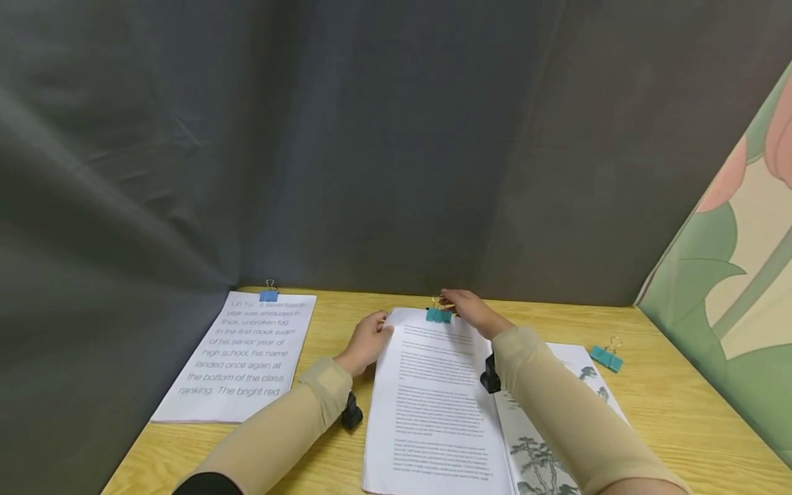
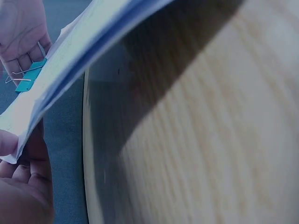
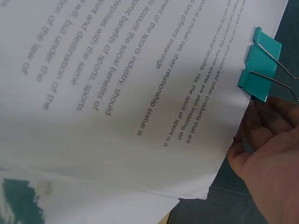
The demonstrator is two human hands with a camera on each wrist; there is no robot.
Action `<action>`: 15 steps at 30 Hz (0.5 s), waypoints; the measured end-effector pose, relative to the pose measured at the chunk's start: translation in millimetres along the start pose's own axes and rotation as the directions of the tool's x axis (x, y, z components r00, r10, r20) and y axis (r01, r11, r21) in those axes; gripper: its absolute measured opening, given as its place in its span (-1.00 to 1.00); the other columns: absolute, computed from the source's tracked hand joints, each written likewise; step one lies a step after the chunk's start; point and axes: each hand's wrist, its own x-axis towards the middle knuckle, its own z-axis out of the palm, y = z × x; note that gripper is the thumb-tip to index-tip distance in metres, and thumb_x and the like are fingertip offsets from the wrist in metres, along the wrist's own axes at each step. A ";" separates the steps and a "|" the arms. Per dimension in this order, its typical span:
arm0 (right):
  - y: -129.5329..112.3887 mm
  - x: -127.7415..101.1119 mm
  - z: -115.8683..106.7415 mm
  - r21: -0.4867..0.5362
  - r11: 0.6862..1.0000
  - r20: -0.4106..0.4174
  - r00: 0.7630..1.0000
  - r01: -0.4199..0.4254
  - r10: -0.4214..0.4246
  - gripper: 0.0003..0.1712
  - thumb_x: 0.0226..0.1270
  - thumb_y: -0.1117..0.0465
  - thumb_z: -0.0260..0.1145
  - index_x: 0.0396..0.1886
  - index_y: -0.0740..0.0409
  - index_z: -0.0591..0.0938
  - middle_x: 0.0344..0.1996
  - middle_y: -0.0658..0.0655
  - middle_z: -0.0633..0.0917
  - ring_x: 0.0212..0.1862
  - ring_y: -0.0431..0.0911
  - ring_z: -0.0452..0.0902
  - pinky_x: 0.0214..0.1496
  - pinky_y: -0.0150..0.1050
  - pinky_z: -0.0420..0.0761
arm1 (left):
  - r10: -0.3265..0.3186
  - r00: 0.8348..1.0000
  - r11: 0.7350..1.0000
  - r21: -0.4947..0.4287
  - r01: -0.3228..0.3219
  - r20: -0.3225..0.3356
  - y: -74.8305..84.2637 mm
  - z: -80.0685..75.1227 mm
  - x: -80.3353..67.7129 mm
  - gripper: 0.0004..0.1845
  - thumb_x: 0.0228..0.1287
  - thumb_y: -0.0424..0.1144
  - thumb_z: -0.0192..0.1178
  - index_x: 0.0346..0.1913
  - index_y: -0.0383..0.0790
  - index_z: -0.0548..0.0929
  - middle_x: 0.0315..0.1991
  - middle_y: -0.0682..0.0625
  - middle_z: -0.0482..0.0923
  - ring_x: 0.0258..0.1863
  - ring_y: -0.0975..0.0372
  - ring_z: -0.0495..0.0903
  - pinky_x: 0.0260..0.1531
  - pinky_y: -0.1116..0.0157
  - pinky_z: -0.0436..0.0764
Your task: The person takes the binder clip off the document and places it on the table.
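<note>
While the left hand is lifting the paper stack's far corner off the bench with curled fingers, the right hand is pinching the teal binder clip on its top edge. Thin, floppy sheets probably handle best gripped near that clip.

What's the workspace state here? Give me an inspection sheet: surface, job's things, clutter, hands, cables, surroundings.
Surface: wooden table, light grain.
Job's things: printed paper stack in the middle; teal binder clip on its far edge.
Clutter: second printed stack with a blue clip to the left; loose teal clip to the right; sheets with tree pictures under the right forearm.
Hands: left hand holds the stack's far left corner; right hand is at the teal binder clip, grip unclear.
Cables: nothing seen.
Surroundings: dark cloth backdrop; flower-patterned panel on the right.
</note>
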 end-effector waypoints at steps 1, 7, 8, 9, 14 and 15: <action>0.6 0.6 0.3 0.000 1.000 0.000 1.000 -0.004 0.004 -0.40 0.73 0.07 -0.11 0.41 0.50 0.39 0.34 0.44 0.47 0.39 0.28 0.34 0.48 0.17 0.25 | 0.001 1.000 1.000 0.002 -0.001 -0.002 0.0 -0.1 -0.1 -0.67 0.62 -0.38 -0.01 0.30 -0.38 0.54 -0.11 -0.19 0.70 -0.34 0.15 0.68 -0.36 0.21 0.65; 0.7 -0.3 0.0 -0.035 0.999 -0.005 1.000 0.011 -0.011 -0.39 0.71 0.05 -0.04 0.44 0.46 0.39 0.38 0.42 0.46 0.42 0.28 0.32 0.51 0.22 0.17 | 0.003 1.000 1.000 0.000 -0.003 -0.004 -0.3 -0.3 -0.6 -0.73 0.62 -0.39 -0.02 0.21 -0.38 0.56 -0.18 -0.17 0.70 -0.38 0.15 0.67 -0.41 0.24 0.61; 0.5 -0.7 -0.5 -0.039 0.999 -0.001 1.000 0.022 -0.023 -0.39 0.71 0.06 -0.03 0.45 0.47 0.38 0.38 0.43 0.46 0.42 0.29 0.32 0.51 0.24 0.16 | 0.001 1.000 1.000 -0.003 -0.001 -0.004 -0.2 -0.5 -0.8 -0.73 0.62 -0.39 -0.02 0.20 -0.38 0.56 -0.19 -0.16 0.70 -0.38 0.15 0.67 -0.42 0.24 0.61; 0.7 -0.7 -1.1 -0.033 0.999 0.001 1.000 0.030 -0.030 -0.38 0.70 0.06 -0.02 0.46 0.47 0.37 0.39 0.43 0.45 0.42 0.29 0.32 0.51 0.25 0.16 | -0.001 1.000 1.000 -0.009 0.001 -0.003 0.0 -0.6 -0.9 -0.73 0.62 -0.39 -0.03 0.20 -0.38 0.56 -0.20 -0.16 0.70 -0.39 0.15 0.67 -0.42 0.24 0.60; 2.8 -0.7 -5.6 0.059 0.997 0.042 0.998 0.046 -0.048 -0.38 0.68 0.12 0.05 0.50 0.46 0.32 0.43 0.42 0.41 0.44 0.28 0.29 0.52 0.26 0.11 | -0.010 1.000 1.000 -0.024 0.010 0.001 1.3 -1.0 -1.9 -0.69 0.63 -0.39 -0.04 0.27 -0.38 0.54 -0.16 -0.17 0.69 -0.34 0.15 0.68 -0.38 0.22 0.64; 3.5 -0.6 -6.6 0.088 0.995 0.050 0.998 0.038 -0.043 -0.38 0.67 0.13 0.06 0.50 0.45 0.31 0.44 0.41 0.40 0.46 0.27 0.28 0.52 0.25 0.10 | -0.011 1.000 1.000 -0.024 0.011 0.001 1.4 -0.9 -2.0 -0.68 0.63 -0.39 -0.04 0.28 -0.39 0.53 -0.15 -0.17 0.69 -0.33 0.14 0.68 -0.37 0.22 0.64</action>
